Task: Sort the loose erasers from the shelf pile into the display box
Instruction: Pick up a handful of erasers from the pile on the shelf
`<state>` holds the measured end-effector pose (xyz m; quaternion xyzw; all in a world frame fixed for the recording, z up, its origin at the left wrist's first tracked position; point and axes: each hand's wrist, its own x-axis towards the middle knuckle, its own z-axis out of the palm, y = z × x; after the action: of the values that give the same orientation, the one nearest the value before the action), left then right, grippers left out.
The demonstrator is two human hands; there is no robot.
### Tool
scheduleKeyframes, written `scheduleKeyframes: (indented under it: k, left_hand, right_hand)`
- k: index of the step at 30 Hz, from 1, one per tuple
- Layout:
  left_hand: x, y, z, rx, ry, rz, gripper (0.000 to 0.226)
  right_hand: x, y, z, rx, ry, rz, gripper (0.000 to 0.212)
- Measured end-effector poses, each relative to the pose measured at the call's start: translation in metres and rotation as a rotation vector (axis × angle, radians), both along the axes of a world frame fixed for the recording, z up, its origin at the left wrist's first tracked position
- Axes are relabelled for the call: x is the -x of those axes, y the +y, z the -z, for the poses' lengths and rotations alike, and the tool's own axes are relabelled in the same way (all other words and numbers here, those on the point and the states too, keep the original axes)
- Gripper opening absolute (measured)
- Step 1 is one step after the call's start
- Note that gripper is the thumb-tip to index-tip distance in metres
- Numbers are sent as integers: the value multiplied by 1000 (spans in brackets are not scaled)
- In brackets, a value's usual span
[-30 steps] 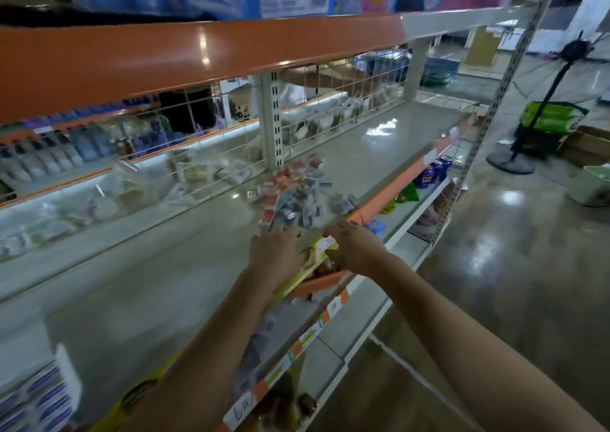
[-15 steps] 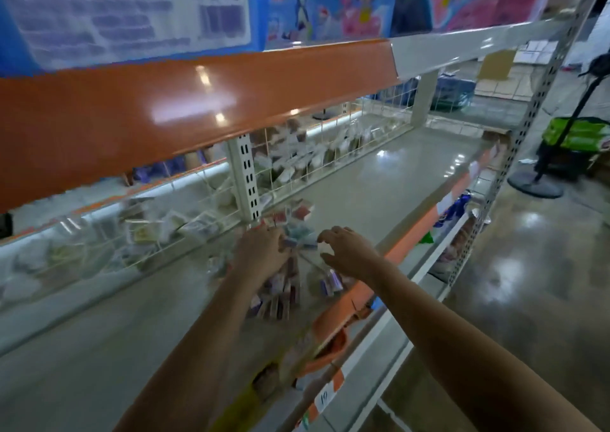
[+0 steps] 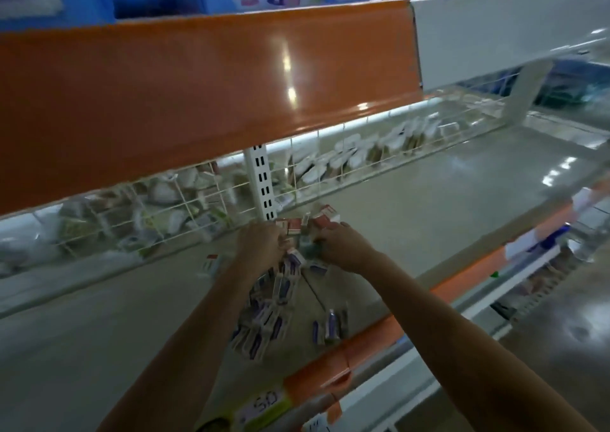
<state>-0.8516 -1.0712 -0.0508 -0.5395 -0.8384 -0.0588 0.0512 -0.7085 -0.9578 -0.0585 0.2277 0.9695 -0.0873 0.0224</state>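
I am now reaching both hands deeper than a moment ago: left hand [image 3: 260, 245] and right hand [image 3: 343, 248] are meeting over the erasers [image 3: 298, 230] piled on the shelf [image 3: 429, 207], ready to gather; each grip's state I cannot tell.

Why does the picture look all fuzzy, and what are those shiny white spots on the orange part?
Head view: the whole frame is soft with motion blur, so the erasers by the left hand and right hand smear; the white spots on the orange shelf edge are glare from lights; the wide lens bends the shelf lines.
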Motion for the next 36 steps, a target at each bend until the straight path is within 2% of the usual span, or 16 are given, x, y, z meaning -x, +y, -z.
scheduleKeyframes:
  k: [3, 8, 12, 17, 20, 22, 24, 27, 32, 36]
  left_hand:
    - [-2, 5, 2, 6, 2, -53, 26]
    - [-5, -2, 4, -111, -163, -66, 32]
    - [-22, -20, -8, -289, -499, -50, 23]
    - [-48, -50, -15, -460, -770, -156, 13]
    - [-61, -74, -20, -577, -779, -196, 39]
    - [-68, -92, -23, -609, -787, -265, 48]
    - [-74, -112, -22, -660, -834, -320, 46]
    - [-83, -147, -24, -731, -908, -367, 18]
    - [-91, -224, -30, -720, -771, -470, 36]
    - [-99, -295, -33, -762, -703, -577, 37]
  right_hand:
    - [-2, 12, 1, 32, 86, -55, 31]
    - [-16, 28, -7, 171, 222, -84, 27]
    - [-26, 35, -24, 308, 386, -164, 24]
    - [-26, 32, -35, 602, 383, -239, 26]
    - [-24, 18, -38, 799, 379, -300, 19]
    - [-21, 4, -40, 899, 380, -342, 18]
    - [-16, -15, -43, 990, 371, -361, 21]
    - [-7, -48, -52, 1118, 349, -413, 24]
    - [15, -115, -62, 1170, 218, -542, 22]
    - [34, -182, -63, 1225, 59, -673, 17]
